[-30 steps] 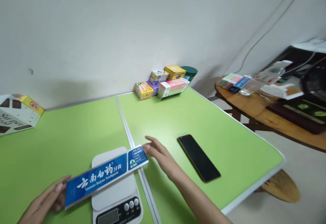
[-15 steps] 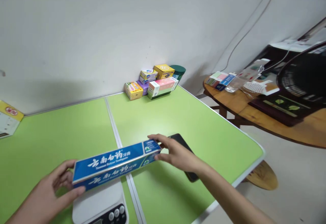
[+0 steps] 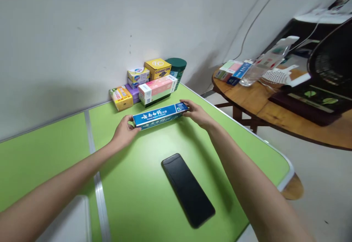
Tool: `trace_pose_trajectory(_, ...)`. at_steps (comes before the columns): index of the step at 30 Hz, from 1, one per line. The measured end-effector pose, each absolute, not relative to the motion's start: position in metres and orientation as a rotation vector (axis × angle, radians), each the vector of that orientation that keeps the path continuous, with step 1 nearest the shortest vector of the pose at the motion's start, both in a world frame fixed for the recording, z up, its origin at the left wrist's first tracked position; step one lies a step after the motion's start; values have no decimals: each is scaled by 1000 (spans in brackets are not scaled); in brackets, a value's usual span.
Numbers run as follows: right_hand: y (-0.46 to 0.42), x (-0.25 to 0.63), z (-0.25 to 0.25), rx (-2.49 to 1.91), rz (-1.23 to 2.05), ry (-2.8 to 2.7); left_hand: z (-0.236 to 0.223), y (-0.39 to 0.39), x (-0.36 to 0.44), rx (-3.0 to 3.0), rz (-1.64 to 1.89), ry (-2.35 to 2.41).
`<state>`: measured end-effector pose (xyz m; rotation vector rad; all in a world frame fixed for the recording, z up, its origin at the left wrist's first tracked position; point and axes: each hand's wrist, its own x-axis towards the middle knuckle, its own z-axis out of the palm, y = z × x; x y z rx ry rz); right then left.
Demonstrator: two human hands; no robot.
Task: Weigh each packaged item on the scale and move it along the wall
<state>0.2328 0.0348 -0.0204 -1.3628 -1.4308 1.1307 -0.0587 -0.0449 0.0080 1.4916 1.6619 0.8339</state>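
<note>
A long blue toothpaste box (image 3: pixel 158 116) is gripped at both ends. My left hand (image 3: pixel 125 132) is closed on its left end, thumb along the front lower edge. Fingers of my right hand (image 3: pixel 196 113) pinch the right end. Just behind the box stands a pink, white and green carton (image 3: pixel 158 90). A yellow packet (image 3: pixel 121 98), a purple packet (image 3: pixel 134 92), small yellow-and-purple boxes (image 3: pixel 138 76), a yellow box (image 3: pixel 158 68) and a dark green round tub (image 3: pixel 177 68) are grouped around that carton.
A black phone (image 3: pixel 188 190) lies on the green table (image 3: pixel 132 183). Under my left forearm shows part of a white scale (image 3: pixel 74 220). At the right, a wooden table (image 3: pixel 247 108) holds cartons, a clear plastic bottle (image 3: pixel 254 74) and a dark fan (image 3: pixel 332 55).
Both hands have carried the toothpaste box away from above the scale, forward and to the right, close to the grouped packages. The view has shifted rightward.
</note>
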Motion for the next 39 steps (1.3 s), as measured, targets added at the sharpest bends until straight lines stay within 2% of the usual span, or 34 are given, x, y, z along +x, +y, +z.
trace_pose_trajectory(9,116,220,-65,-1311,1016,-1225,-30,27,-26,1487,965,1761)
trace_pose_trajectory(15,130,217,-93,-1261,918,-1184,-38,28,-25,1549,962,1808)
trace_pose_trajectory(23,133,223,-104,-1261,822,-1305,-46,32,-26,1669,835,1894)
trace_pose_trajectory(31,98,200,-64,-1578,775,-1388,-38,30,-39,1400,862,1664)
trace_pose_trajectory(36,19,171,-32,-1670,828,-1620,-14,-31,-78,1481,845,1547)
trace_pose_trajectory(39,-39,137,-10,-1526,1038,-1946,4,-84,-111,1594,810,1506)
